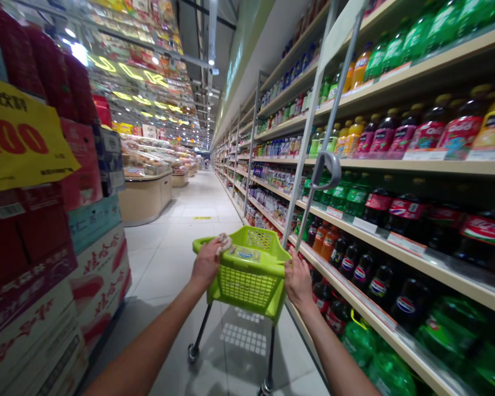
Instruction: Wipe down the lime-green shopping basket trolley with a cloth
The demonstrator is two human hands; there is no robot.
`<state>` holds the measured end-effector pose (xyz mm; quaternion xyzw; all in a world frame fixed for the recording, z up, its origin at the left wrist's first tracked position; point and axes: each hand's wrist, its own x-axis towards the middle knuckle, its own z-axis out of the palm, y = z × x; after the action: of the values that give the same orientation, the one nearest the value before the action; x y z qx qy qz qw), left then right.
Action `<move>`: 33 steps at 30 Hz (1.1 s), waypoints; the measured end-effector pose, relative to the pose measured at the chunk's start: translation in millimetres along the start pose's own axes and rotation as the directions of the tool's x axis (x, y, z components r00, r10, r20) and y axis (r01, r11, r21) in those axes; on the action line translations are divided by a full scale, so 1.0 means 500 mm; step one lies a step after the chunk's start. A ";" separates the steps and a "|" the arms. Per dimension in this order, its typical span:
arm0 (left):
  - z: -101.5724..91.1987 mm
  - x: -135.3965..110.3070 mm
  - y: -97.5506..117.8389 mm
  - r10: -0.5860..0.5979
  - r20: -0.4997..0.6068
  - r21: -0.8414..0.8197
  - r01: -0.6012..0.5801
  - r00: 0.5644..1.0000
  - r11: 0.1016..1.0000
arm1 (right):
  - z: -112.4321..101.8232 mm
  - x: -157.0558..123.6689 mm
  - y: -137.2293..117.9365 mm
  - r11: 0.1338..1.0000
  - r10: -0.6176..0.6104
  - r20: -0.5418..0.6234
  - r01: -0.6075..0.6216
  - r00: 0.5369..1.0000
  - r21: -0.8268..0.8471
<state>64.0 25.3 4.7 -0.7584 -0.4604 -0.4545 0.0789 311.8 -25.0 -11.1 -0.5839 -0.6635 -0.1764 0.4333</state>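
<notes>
A small lime-green shopping cart [247, 286] with a lattice basket stands in front of me. My left hand [206, 265] is closed at the left end of its near rim. A crumpled pale cloth or tissue [224, 243] pokes out by its fingertips. At the right end of that rim, my right hand [299, 279] is closed round the edge, its fingers partly hidden. Between my hands a clear panel with a label [245, 254] sits on the cart. A thin grey pole [315, 190] with a loop rises just beyond my right hand; its fixing cannot be made out.
Drink shelves [396, 236] line the right side closely. Stacked drink cartons [94, 275] and a yellow price sign [25, 137] stand close on the left. Ahead, a tiled aisle [190, 212] runs past a rounded display counter [146, 198].
</notes>
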 end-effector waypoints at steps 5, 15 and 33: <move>0.026 -0.020 0.059 0.264 0.011 -0.040 -0.263 0.964 0.964 | 0.012 0.011 -0.039 0.997 0.017 0.044 -0.013 0.999 -0.077; 0.013 -0.001 0.008 0.011 -0.033 0.012 -0.010 0.999 1.000 | 0.010 0.015 -0.024 0.989 -0.010 0.104 0.026 0.994 -0.145; 0.055 -0.006 0.058 0.309 0.014 -0.060 -0.308 0.951 0.950 | 0.029 0.026 -0.037 0.985 -0.006 0.232 0.046 0.973 -0.167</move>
<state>102.8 22.0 -5.0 -0.8283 -0.3240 -0.4407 0.1217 290.2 -11.1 -4.2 -0.6266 -0.6993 -0.1696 0.2993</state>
